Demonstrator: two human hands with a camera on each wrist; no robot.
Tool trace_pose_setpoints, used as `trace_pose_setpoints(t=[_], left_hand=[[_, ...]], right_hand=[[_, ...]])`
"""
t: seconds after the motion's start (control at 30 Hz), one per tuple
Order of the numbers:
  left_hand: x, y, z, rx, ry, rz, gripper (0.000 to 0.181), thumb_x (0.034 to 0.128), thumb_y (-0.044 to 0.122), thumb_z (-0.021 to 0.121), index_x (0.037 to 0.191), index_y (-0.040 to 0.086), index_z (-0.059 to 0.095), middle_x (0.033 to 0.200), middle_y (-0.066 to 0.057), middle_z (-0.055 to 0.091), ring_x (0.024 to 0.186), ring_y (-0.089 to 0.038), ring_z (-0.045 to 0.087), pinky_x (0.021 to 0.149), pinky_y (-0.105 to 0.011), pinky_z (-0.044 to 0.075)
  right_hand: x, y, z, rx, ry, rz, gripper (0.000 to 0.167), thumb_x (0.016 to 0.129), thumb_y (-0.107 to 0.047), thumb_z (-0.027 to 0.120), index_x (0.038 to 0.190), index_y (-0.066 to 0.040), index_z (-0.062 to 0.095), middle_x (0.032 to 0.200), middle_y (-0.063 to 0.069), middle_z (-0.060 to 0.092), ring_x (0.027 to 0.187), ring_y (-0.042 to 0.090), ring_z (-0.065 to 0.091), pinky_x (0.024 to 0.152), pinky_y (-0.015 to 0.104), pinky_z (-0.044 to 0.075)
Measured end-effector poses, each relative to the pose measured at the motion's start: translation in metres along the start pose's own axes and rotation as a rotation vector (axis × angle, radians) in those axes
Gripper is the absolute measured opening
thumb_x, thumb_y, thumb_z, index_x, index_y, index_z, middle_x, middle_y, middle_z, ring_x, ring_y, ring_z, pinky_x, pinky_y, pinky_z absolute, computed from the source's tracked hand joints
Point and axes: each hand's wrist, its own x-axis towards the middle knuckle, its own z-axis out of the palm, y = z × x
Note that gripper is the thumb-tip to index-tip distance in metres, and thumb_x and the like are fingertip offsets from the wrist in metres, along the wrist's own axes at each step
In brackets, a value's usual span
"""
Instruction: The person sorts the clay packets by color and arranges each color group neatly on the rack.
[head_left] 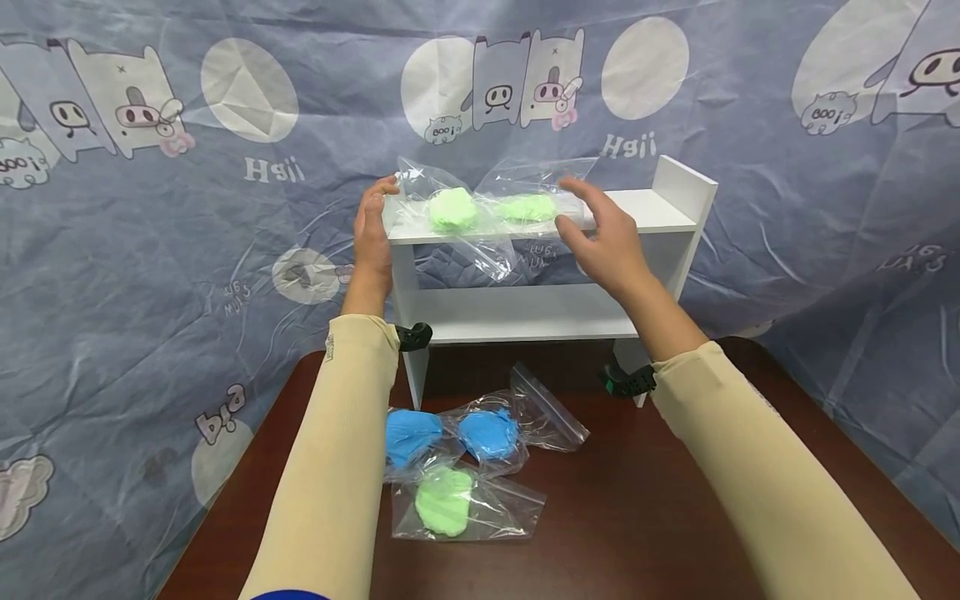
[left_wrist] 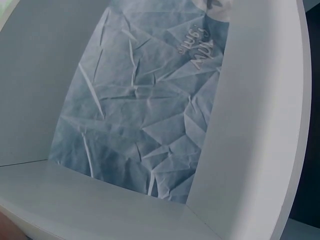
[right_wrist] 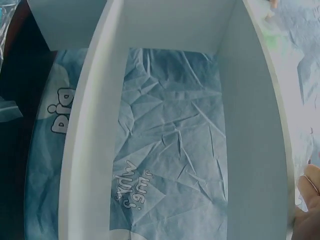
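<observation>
Upper centre, atop the shelf point(head_left: 663, 210), the right bag point(head_left: 528, 207) lies just left of the right hand point(head_left: 609, 240), thumb and forefinger wide; the left bag point(head_left: 453, 210) is nearer the left hand point(head_left: 372, 229), whose grip I cannot tell.

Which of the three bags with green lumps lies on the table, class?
The green-lump bag nearest the camera, just in front of the two blue-lump bags. The other two green-lump bags are up on the white shelf.

In the wrist views, edges crop the left hand point(left_wrist: 10, 229) and right hand point(right_wrist: 309, 200).
</observation>
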Motion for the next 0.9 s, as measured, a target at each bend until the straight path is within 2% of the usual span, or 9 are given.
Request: trace_pose_setpoints(t=[0.2, 0.33, 0.43, 0.63, 0.77, 0.8, 0.9], left_hand=[[0.001, 0.001, 0.0, 0.0, -0.001, -0.019, 0.031, 0.0965, 0.037, 0.037, 0.106, 0.022, 0.062, 0.149, 0.003, 0.052, 0.143, -0.009, 0.037, 0.118, -0.026, 0.021], [0.0, 0.002, 0.0, 0.016, -0.006, -0.021, 0.031, 0.0961, 0.038, 0.037, 0.106, 0.023, 0.062, 0.15, 0.003, 0.052, 0.144, -0.009, 0.036, 0.119, -0.028, 0.019], [0.0, 0.001, -0.001, 0.022, -0.006, -0.011, 0.033, 0.0957, 0.039, 0.037, 0.108, 0.02, 0.062, 0.15, 0.002, 0.052, 0.144, -0.01, 0.036, 0.119, -0.029, 0.019], [-0.002, -0.002, -0.003, 0.024, -0.011, -0.004, 0.044, 0.0959, 0.039, 0.036, 0.116, 0.008, 0.059, 0.151, 0.0, 0.051, 0.144, -0.011, 0.036, 0.118, -0.03, 0.02], [-0.003, 0.001, -0.002, 0.023, -0.018, -0.009, 0.042, 0.0968, 0.037, 0.035, 0.116, 0.008, 0.059, 0.151, -0.001, 0.05, 0.145, -0.012, 0.035, 0.119, -0.031, 0.019], [-0.005, 0.006, -0.002, 0.023, -0.021, -0.012, 0.041, 0.097, 0.035, 0.035, 0.117, 0.007, 0.058, 0.152, -0.002, 0.05, 0.145, -0.012, 0.034, 0.119, -0.031, 0.018], [-0.003, 0.007, -0.001, 0.014, -0.021, -0.015, 0.039, 0.0966, 0.035, 0.036, 0.113, 0.01, 0.06, 0.151, -0.001, 0.05, 0.145, -0.012, 0.035, 0.118, -0.03, 0.019]], right_hand=[[-0.017, 0.002, -0.001, 0.039, 0.032, -0.032, 0.054, 0.098, -0.032, 0.054, 0.15, -0.024, 0.044, 0.156, -0.002, 0.046, 0.148, 0.021, 0.037, 0.118, 0.052, 0.032], [-0.028, 0.0, 0.001, 0.119, 0.091, -0.046, 0.053, 0.098, -0.024, 0.054, 0.15, -0.02, 0.044, 0.155, -0.001, 0.046, 0.149, 0.015, 0.035, 0.122, 0.041, 0.03], [-0.034, -0.004, 0.002, 0.185, 0.133, -0.059, 0.052, 0.097, -0.016, 0.054, 0.149, -0.016, 0.044, 0.155, 0.001, 0.046, 0.148, 0.013, 0.036, 0.123, 0.035, 0.029], [-0.047, -0.007, 0.009, 0.239, 0.194, -0.067, 0.051, 0.095, -0.005, 0.053, 0.145, -0.008, 0.048, 0.154, 0.008, 0.048, 0.147, 0.02, 0.038, 0.121, 0.043, 0.031], [-0.061, -0.006, 0.011, 0.25, 0.209, -0.096, 0.048, 0.094, -0.003, 0.053, 0.141, -0.012, 0.054, 0.151, 0.002, 0.051, 0.144, 0.017, 0.041, 0.116, 0.045, 0.037], [-0.064, -0.005, 0.012, 0.258, 0.205, -0.103, 0.047, 0.094, -0.004, 0.054, 0.14, -0.013, 0.055, 0.151, 0.001, 0.052, 0.143, 0.017, 0.041, 0.116, 0.045, 0.038], [-0.074, -0.001, 0.014, 0.285, 0.19, -0.124, 0.045, 0.095, -0.004, 0.055, 0.138, -0.015, 0.057, 0.15, -0.001, 0.052, 0.141, 0.016, 0.042, 0.115, 0.044, 0.038]])
